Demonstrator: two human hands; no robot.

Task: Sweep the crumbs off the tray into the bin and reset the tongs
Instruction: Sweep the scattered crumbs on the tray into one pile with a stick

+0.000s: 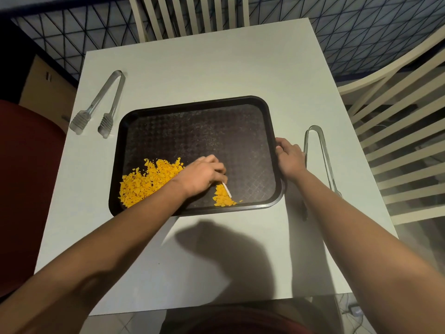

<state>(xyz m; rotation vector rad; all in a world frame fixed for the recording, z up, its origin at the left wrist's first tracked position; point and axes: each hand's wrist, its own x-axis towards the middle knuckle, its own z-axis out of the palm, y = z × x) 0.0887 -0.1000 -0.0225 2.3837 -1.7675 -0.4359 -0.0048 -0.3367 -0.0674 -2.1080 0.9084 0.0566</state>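
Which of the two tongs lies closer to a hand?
The tongs right of the tray, beside the right hand; the other tongs lie apart at the table's far left.

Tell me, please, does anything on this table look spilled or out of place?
Nothing has spilled off the tray: the yellow crumbs all lie inside it, in two heaps near its front edge. The two tongs lie on the table on either side, pointing different ways.

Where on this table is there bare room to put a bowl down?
Bare patches: the white table beyond the dark plastic tray, and the near strip under the forearms. Crowded: the left edge with clear plastic tongs, the right with the second clear tongs.
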